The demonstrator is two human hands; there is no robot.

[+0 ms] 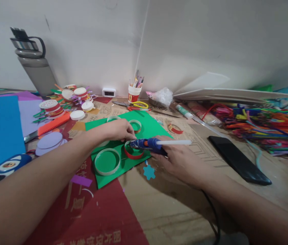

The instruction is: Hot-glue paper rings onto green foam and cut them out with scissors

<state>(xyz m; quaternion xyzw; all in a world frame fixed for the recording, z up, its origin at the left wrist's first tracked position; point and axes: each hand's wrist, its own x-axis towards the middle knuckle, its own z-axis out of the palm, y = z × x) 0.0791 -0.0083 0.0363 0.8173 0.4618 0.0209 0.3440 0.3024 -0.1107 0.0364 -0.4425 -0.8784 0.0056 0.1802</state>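
My right hand (176,158) is wrapped round a blue hot glue gun (152,144), a white glue stick jutting from its back. Its nozzle sits over a red paper ring (134,157) on a green sheet (154,124). At the far rim of that ring, the fingers of my left hand (120,130) are pinched together and appear to grip it; the fingertips are partly hidden. A larger white ring (107,174) lies on the sheet's near left part. Two more rings, one of them a pale ring (135,121), stand farther back, partly behind my left hand.
A blue star-like cutout (149,172) lies near the sheet's front edge. A black phone (238,160) and many pipe cleaners (268,126) are on the right. Decorated cup pieces (52,108), a box cutter (54,123) and a tilted bottle (35,71) stand left. Scissors (140,104) lie behind.
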